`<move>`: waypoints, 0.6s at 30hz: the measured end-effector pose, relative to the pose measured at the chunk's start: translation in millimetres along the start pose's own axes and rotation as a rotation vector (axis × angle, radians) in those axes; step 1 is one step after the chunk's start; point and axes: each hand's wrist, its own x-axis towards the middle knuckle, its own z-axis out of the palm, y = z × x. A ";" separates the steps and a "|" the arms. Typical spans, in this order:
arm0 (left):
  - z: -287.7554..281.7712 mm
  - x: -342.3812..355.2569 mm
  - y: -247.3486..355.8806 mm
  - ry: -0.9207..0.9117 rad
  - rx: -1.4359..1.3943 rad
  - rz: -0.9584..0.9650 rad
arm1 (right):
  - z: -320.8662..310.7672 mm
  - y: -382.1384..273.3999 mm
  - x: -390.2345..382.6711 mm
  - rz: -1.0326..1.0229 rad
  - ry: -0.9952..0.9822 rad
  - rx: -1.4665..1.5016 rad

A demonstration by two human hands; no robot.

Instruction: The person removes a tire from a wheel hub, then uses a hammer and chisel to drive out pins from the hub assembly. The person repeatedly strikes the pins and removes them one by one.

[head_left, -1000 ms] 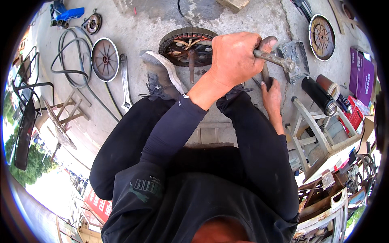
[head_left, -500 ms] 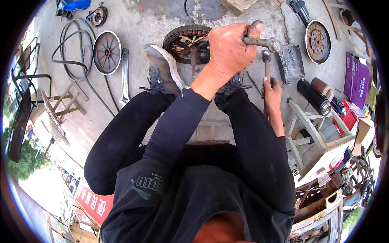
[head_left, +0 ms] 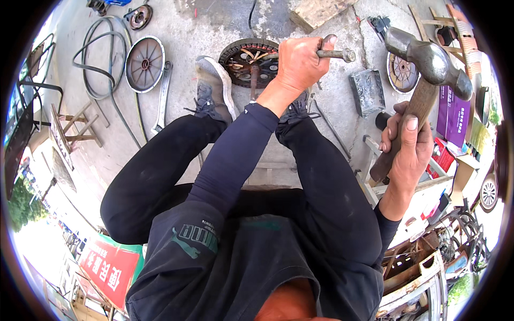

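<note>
My left hand (head_left: 301, 61) is closed round a steel chisel (head_left: 337, 54), a thick rod with a flared striking head pointing right. Its other end reaches toward a round motor core (head_left: 235, 63) that lies on the ground between my feet; the exact contact cannot be made out. The core has a dark toothed rim, copper-coloured windings and a rusty shaft (head_left: 254, 81) pointing toward me. In my right hand (head_left: 409, 147), fingers wrapped round the wooden handle, a ball-peen hammer (head_left: 428, 58) is raised at the right, its head well apart from the chisel.
Left of my shoe lie an adjustable wrench (head_left: 164, 99), a round hub cover (head_left: 145, 64) and a looped hose (head_left: 85, 64). On the right are a second cover (head_left: 400, 75), a metal tray (head_left: 367, 93), a thin bar (head_left: 333, 131) and a purple box (head_left: 453, 115). A wooden block (head_left: 321, 13) lies ahead.
The hammer has risen from low beside my right leg to high at the right. My left hand keeps hold of the chisel, and the view has shifted slightly.
</note>
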 end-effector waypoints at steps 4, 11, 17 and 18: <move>-2.0 1.1 -2.5 -0.003 -0.025 -0.012 | 4.7 -6.1 -10.7 -0.036 -0.031 -0.065; -0.6 1.2 -3.3 0.020 -0.026 0.019 | 12.2 -4.0 -8.9 0.067 -0.176 -0.256; -2.1 0.6 -4.4 -0.002 0.001 0.008 | 10.8 -42.1 -10.9 -0.085 0.029 -0.305; -3.0 0.6 -4.2 -0.006 0.005 0.014 | 12.9 -39.8 -9.8 -0.235 0.059 -0.158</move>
